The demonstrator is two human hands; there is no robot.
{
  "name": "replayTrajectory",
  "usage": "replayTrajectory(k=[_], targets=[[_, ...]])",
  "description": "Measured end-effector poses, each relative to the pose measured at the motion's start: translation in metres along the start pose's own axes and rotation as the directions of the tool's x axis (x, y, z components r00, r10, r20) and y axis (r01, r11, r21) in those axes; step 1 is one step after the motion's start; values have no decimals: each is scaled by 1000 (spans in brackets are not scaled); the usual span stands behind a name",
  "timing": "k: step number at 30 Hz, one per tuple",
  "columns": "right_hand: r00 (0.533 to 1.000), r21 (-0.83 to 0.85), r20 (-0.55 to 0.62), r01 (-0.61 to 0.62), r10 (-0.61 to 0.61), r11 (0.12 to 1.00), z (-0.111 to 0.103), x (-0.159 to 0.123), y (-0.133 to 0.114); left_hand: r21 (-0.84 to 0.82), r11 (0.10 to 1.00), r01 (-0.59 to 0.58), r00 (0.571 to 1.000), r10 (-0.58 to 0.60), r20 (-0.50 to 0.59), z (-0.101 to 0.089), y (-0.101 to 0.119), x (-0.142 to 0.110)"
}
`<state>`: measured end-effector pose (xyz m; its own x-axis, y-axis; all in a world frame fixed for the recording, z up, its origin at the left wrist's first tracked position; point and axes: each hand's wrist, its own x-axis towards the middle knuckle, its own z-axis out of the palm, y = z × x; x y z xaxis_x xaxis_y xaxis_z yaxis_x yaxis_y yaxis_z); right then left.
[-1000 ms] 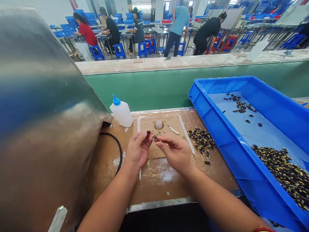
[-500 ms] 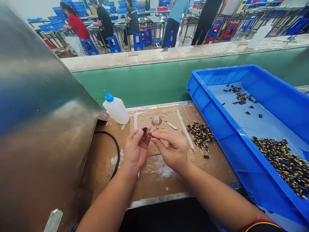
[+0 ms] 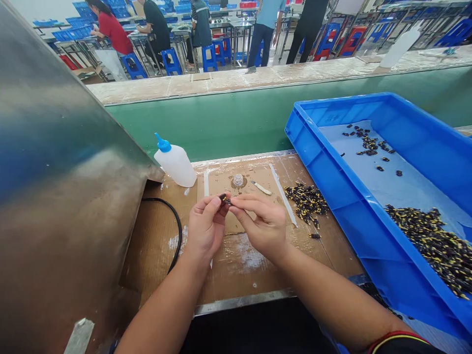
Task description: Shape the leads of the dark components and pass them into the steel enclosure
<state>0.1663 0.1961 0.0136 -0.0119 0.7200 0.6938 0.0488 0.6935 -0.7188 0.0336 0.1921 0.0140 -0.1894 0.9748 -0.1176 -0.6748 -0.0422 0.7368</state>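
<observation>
Blue tray (image 3: 342, 196) at right; left hand (image 3: 202, 227) pinched nearly closed on dark piece (image 3: 222, 197), right hand (image 3: 264, 223) likewise on smaller part (image 3: 228, 202) beside it, above cardboard (image 3: 228, 265); both probably light, stiff, best held by the sides.

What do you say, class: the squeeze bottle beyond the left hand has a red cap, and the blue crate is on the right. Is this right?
The head view shows one mistake: the cap is blue, not red. The squeeze bottle is beyond the left hand, and the blue crate is on the right.
</observation>
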Motion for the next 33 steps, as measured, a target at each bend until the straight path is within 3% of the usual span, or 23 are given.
replayTrajectory(k=[16, 33], targets=[[1000, -41, 6, -29, 30, 999, -1, 3, -2, 46, 998, -49, 999, 49, 18, 0, -2, -1], [987, 177, 17, -159, 158, 971, -1, -3, 13, 144, 983, -114, 993, 109, 39, 2, -1, -1]])
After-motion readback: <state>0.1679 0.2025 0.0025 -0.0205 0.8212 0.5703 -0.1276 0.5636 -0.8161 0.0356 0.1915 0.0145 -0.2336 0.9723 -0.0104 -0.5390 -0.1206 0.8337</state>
